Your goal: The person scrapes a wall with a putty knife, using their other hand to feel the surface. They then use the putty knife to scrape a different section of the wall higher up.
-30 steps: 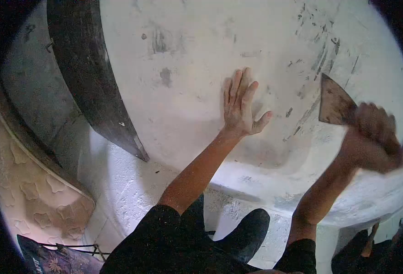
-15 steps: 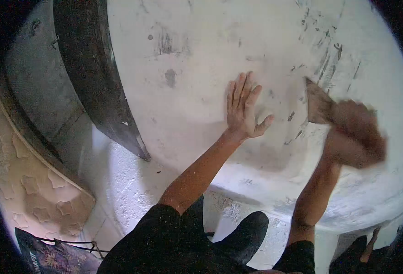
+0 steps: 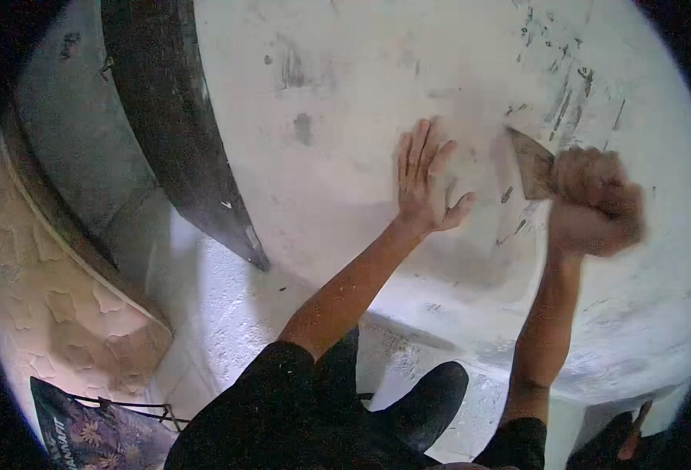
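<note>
Fingers of the right hand (image 3: 596,204) are curled tight, and I have them clamped on a scraper (image 3: 535,166) at about 2 o'clock from the middle of my view. The hand is motion-blurred, and the fist hides the grip, so I cannot see how that end is shaped. What I do see is a flat, dull brown blade, stained, flaring from a narrow neck to a wide edge with a sharp upper corner. Its long axis runs from the fist outward, pointing towards 9 to 10 o'clock; the working edge lies across that, from 11:30 to 5:30. I cannot tell whether that edge meets the white surface (image 3: 345,157) behind it.

At the scraper's 9 o'clock I have the left hand (image 3: 422,192) flat on this surface, its fingers extended upward, close to one another, thumb out towards 2 o'clock. The surface is pale and smudged; dark streaks (image 3: 565,106) gather at the blade's 1 o'clock. Out at 10 o'clock a dark curved panel (image 3: 165,102) borders the surface, and quilted padding (image 3: 63,313) stands between 8 and 9.
</note>
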Tool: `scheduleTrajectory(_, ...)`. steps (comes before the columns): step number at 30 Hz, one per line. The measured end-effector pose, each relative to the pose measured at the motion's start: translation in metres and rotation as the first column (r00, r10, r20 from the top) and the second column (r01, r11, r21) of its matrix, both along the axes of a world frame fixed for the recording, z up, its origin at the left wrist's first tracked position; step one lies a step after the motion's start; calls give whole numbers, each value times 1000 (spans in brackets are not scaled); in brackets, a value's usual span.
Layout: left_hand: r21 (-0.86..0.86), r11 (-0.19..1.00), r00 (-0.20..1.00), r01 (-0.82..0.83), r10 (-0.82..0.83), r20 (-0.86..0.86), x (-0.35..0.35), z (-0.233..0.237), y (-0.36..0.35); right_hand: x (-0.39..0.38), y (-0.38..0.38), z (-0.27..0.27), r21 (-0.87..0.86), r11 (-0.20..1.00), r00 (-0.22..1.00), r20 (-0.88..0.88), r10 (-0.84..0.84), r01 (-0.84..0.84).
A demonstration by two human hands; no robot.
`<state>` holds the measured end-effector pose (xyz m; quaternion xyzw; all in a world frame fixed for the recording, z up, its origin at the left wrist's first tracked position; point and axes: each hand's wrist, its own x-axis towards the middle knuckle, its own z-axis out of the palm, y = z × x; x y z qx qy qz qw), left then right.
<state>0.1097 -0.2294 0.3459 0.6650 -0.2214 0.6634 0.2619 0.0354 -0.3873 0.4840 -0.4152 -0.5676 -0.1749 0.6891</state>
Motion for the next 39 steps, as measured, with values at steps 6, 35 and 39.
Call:
scheduleTrajectory(6, -4, 1000, 999, 4, -3, 40, 2, 3, 0, -18, -5, -6, 75, 995, 996, 53, -77, 73)
scheduleTrajectory(35, 10, 1000, 997, 6, -5, -76, 12, -3, 1, 23, -15, -32, 138, 985, 964, -229, 134, -104)
scheduleTrajectory(39, 10, 1000, 999, 19, -19, -39, 13, -2, 2, 4, -8, -41, 149, 987, 962, -274, -24, 67)
